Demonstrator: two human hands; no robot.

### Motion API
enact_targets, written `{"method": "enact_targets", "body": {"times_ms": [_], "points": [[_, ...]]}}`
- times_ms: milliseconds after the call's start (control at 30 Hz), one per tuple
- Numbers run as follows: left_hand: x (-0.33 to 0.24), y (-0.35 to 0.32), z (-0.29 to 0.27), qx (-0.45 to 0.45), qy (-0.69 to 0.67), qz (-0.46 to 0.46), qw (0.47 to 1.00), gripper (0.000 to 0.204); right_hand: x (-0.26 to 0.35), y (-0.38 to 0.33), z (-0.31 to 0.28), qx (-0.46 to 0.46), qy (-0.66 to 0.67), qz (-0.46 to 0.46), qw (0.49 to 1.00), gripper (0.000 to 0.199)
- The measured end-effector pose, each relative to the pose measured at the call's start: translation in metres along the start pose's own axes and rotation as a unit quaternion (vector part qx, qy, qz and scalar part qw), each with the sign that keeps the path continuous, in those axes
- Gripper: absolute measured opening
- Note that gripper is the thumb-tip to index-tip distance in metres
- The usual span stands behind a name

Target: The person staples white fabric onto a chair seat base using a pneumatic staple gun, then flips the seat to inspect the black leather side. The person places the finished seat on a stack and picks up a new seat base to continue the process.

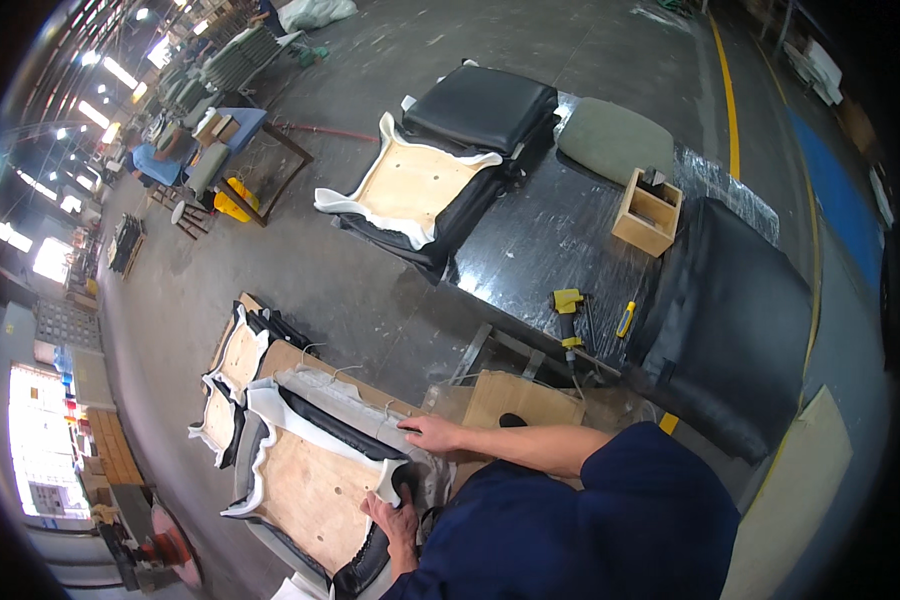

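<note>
An upturned chair seat [305, 490] lies in front of me, with a bare plywood underside, white padding curling over its edges and black covering around it. My left hand [395, 515] is closed at its near corner, fingers on the wood and thumb against the black cover. Farther up, my right hand [432, 433] rests with fingers partly stretched on a grey, plastic-covered piece [345, 400] beside the seat. What lies under its fingertips is hidden. Brown cardboard [288, 357] shows along the far edge of that piece.
Two smaller upturned seats [242, 358] lie beyond. A plastic-wrapped table [530, 240] holds black cushions [482, 105], a padded seat with plywood base [420, 185], a grey pad [615, 138], a wooden box [648, 212], a yellow-black air tool [567, 315] and a yellow-handled tool [626, 318].
</note>
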State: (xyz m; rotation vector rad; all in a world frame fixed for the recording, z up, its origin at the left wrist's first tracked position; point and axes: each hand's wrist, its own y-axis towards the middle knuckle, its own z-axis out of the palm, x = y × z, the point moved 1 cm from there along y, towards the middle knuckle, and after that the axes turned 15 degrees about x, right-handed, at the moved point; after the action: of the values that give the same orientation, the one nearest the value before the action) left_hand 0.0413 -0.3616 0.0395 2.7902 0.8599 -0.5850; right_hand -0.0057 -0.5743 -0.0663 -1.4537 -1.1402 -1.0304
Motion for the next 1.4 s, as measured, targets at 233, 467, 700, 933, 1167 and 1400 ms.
{"method": "enact_targets", "body": {"times_ms": [233,467,700,933,1167,1400], "points": [[0.013,-0.046,-0.064,-0.128,-0.340,-0.197,0.911,0.041,0.004,0.002,-0.001,0.001,0.032,0.030,0.999,0.054],[-0.026,-0.038,-0.134,-0.269,-0.501,-0.223,0.792,0.042,0.103,0.022,0.013,-0.159,0.068,-0.088,0.981,0.061],[-0.040,-0.003,-0.127,-0.267,-0.563,-0.219,0.751,0.044,0.103,0.046,0.022,-0.005,0.507,0.031,0.861,0.081],[-0.039,0.002,-0.122,-0.265,-0.587,-0.222,0.732,0.045,0.157,-0.027,0.014,-0.077,0.545,-0.079,0.831,0.077],[-0.043,0.013,-0.126,-0.254,-0.616,-0.208,0.716,0.047,0.151,-0.063,-0.035,-0.042,0.420,-0.179,0.889,0.087],[-0.042,0.020,-0.123,-0.249,-0.640,-0.208,0.696,0.050,0.162,-0.153,-0.099,-0.133,0.322,-0.100,0.932,0.091]]}}
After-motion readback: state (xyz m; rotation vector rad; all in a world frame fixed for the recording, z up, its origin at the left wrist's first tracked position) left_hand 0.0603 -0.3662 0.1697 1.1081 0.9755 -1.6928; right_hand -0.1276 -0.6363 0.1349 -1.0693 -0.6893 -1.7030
